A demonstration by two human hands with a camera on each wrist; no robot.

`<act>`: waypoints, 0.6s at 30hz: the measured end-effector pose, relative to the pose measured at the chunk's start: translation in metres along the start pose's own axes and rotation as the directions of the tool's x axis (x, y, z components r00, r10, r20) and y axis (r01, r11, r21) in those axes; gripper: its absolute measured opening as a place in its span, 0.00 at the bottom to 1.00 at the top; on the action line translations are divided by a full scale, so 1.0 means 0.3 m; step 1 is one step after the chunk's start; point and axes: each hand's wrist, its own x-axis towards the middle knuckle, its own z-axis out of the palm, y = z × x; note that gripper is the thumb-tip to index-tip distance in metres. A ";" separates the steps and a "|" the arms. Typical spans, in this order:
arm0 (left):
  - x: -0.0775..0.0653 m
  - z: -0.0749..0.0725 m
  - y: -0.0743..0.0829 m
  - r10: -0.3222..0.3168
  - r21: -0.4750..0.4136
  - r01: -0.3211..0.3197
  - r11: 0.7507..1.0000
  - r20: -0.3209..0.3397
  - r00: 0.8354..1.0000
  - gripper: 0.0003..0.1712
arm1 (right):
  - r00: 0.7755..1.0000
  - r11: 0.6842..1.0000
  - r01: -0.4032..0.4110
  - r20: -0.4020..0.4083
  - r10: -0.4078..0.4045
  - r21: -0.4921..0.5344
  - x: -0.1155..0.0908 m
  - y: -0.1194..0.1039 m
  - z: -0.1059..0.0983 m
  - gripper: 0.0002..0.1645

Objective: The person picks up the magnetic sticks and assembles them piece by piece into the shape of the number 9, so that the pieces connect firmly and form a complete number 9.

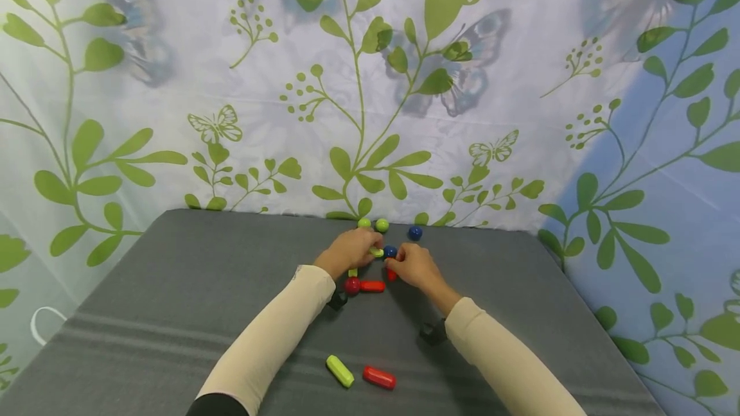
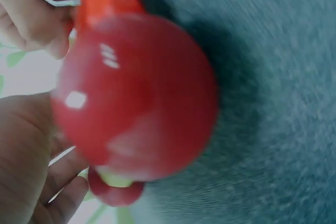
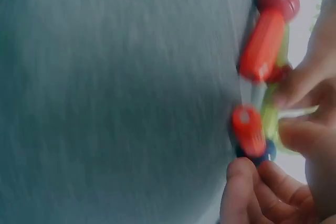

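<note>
My left hand (image 1: pixel 351 251) pinches a yellow-green rod (image 1: pixel 376 253) whose end meets a blue ball (image 1: pixel 390 251). With its fingertips right by that ball, my right hand (image 1: pixel 417 266) grips a short red rod (image 1: pixel 392 273). Nearer me, a red ball (image 1: pixel 352 286) joins another red rod (image 1: pixel 372 286) and a yellow-green rod (image 1: pixel 352 272) partly under the left hand. That ball (image 2: pixel 136 98) fills the middle of the left wrist view, and a second red ball (image 2: pixel 116 190) shows behind it. In the right wrist view, fingers overlap the blue ball (image 3: pixel 255 153).
Two yellow-green balls (image 1: pixel 381 226) and a blue ball (image 1: pixel 415 233) lie at the back of the grey tabletop (image 1: pixel 231 287). In front, a loose yellow-green rod (image 1: pixel 340 371) and red rod (image 1: pixel 379 377) rest between the forearms. A leaf-patterned curtain (image 1: pixel 260 82) stands behind.
</note>
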 end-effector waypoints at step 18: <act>-0.207 0.000 0.101 0.154 0.085 -0.150 0.985 -0.049 0.987 0.13 | 0.956 0.900 0.291 0.135 -0.260 -0.325 0.209 0.180 -0.128 0.29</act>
